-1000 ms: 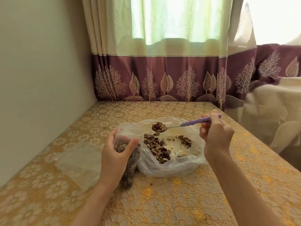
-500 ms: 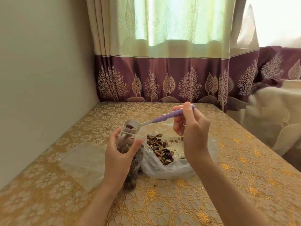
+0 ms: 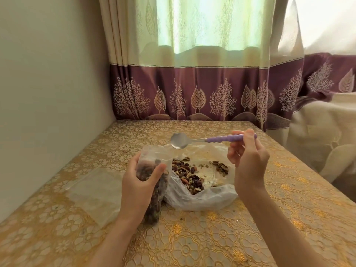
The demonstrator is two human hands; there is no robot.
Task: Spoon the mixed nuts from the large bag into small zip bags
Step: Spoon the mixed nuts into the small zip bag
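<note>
Standing upright on the table (image 3: 212,237), small zip bag (image 3: 154,189) of mixed nuts, left hand (image 3: 140,187) grip wrapped around it. Just right, touching it, large bag (image 3: 202,197) lies open, nuts (image 3: 189,175) inside. Right hand (image 3: 248,160) grip pinches purple spoon (image 3: 212,140) handle, bowl empty above the small bag's mouth. Flat clear bag (image 3: 92,189) left.

Far half of table (image 3: 192,128) open up to curtain (image 3: 192,89). Wall (image 3: 48,83) closes the left edge. Flat empty bags (image 3: 92,189) lie near-left. Large bag (image 3: 202,197) and held small bag (image 3: 154,189) occupy centre. Near-right surface unobstructed.
</note>
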